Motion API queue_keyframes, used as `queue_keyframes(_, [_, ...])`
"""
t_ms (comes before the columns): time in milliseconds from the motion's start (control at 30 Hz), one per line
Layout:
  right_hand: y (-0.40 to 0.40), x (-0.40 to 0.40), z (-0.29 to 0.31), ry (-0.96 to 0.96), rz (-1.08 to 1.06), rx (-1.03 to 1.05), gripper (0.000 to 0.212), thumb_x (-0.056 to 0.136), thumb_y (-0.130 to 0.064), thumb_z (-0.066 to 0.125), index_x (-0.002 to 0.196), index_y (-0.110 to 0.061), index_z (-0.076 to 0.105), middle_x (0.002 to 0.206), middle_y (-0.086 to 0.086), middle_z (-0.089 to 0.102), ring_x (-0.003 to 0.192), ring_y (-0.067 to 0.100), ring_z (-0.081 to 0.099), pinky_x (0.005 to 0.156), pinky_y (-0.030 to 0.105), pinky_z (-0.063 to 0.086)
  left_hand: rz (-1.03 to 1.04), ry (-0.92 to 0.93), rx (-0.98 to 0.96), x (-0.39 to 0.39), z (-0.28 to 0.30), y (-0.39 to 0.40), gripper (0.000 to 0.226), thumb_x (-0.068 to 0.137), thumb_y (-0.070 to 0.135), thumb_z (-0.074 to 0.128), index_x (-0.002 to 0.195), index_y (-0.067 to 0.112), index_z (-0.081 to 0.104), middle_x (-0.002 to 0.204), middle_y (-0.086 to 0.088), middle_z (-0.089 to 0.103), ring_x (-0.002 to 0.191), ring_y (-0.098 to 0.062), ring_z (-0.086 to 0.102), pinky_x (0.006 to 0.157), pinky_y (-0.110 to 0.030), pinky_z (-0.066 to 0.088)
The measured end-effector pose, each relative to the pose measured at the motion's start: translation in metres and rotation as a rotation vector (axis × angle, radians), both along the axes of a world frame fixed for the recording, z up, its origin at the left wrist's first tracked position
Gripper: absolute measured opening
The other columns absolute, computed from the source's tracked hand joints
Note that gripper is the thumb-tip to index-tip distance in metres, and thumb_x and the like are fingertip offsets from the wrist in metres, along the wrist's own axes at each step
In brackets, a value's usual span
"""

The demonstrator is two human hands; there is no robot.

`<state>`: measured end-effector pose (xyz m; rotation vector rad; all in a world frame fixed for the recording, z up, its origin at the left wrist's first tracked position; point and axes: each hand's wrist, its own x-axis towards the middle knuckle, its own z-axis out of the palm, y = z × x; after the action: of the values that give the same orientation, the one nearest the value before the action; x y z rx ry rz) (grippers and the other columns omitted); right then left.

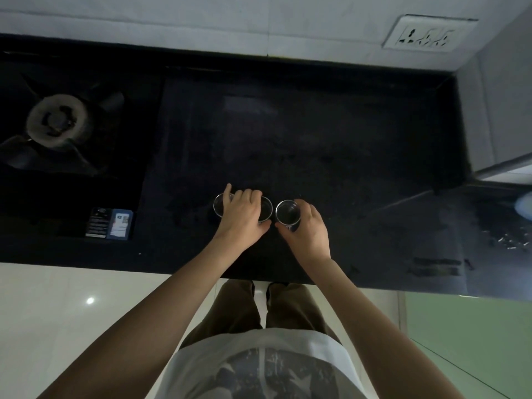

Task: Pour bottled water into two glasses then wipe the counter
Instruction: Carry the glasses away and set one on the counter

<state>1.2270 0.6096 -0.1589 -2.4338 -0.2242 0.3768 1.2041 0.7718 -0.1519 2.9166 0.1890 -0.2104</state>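
Three glasses on the counter (316,139): left hand (241,217) covers two, grip unclear; right hand (309,228) wraps the right glass (288,212). Fragile, slick; grip sidewalls.

Clear glass tumblers (288,212) stand on a glossy black stone counter (331,139).

My left hand (241,216) grips over one glass (266,208) with another glass rim (218,204) poking out left, my right hand (309,228) grips a third glass (288,212), all on the black counter (345,156) beside the stove burner (57,120).
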Motion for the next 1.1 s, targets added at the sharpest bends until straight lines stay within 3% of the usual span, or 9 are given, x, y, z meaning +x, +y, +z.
queue_keyframes(133, [-0.001,0.003,0.004,-0.017,0.010,0.005,0.059,0.079,-0.028,0.079,0.130,-0.012,0.053,0.121,0.004,0.060,0.111,0.019,0.056,0.089,0.030,0.050,-0.008,0.026,-0.031,0.004,0.003,-0.002,0.064,0.076,0.042,0.073,0.127,0.011,0.052,0.117,-0.006,0.062,0.112,-0.023,0.055,0.116,-0.049,0.016])
queue_keyframes(233, [-0.002,0.006,0.008,-0.037,0.000,0.010,0.057,0.079,-0.027,0.079,0.128,-0.013,0.053,0.120,0.004,0.060,0.109,0.018,0.057,0.084,0.024,0.045,-0.003,0.008,-0.036,0.007,0.007,-0.003,0.064,0.076,0.041,0.074,0.128,0.010,0.051,0.119,-0.006,0.062,0.113,-0.024,0.055,0.115,-0.048,0.017])
queue_keyframes(500, [-0.007,0.012,0.023,-0.052,-0.016,0.007,0.058,0.079,-0.029,0.079,0.128,-0.016,0.052,0.121,0.001,0.059,0.109,0.016,0.056,0.083,0.024,0.047,-0.002,-0.015,-0.143,0.013,0.021,-0.005,0.065,0.077,0.034,0.075,0.130,0.008,0.048,0.122,-0.010,0.057,0.111,-0.026,0.051,0.093,-0.037,0.044])
queue_keyframes(767, [-0.016,0.013,0.048,-0.084,0.030,0.018,0.056,0.078,-0.030,0.078,0.127,-0.016,0.054,0.119,0.000,0.059,0.107,0.015,0.057,0.085,0.028,0.051,0.028,-0.067,-0.223,0.007,0.043,-0.009,0.065,0.078,0.028,0.075,0.132,0.009,0.046,0.124,-0.007,0.054,0.114,-0.023,0.045,0.095,-0.031,0.040])
queue_keyframes(967, [-0.017,0.017,0.082,-0.149,0.146,0.081,0.046,0.075,-0.027,0.080,0.115,-0.023,0.057,0.103,-0.012,0.056,0.094,0.008,0.057,0.080,0.026,0.051,0.114,-0.167,-0.308,-0.008,0.079,-0.009,0.070,0.077,0.024,0.076,0.137,0.012,0.042,0.126,-0.004,0.053,0.119,-0.020,0.043,0.099,-0.031,0.042])
queue_keyframes(1100, [-0.014,0.017,0.102,-0.204,0.263,0.120,0.040,0.074,-0.026,0.079,0.107,-0.026,0.059,0.095,-0.016,0.052,0.087,0.005,0.055,0.073,0.018,0.044,0.237,-0.284,-0.347,-0.030,0.098,-0.009,0.064,0.073,0.023,0.078,0.127,0.012,0.046,0.114,-0.001,0.057,0.108,-0.018,0.047,0.088,-0.023,0.039])
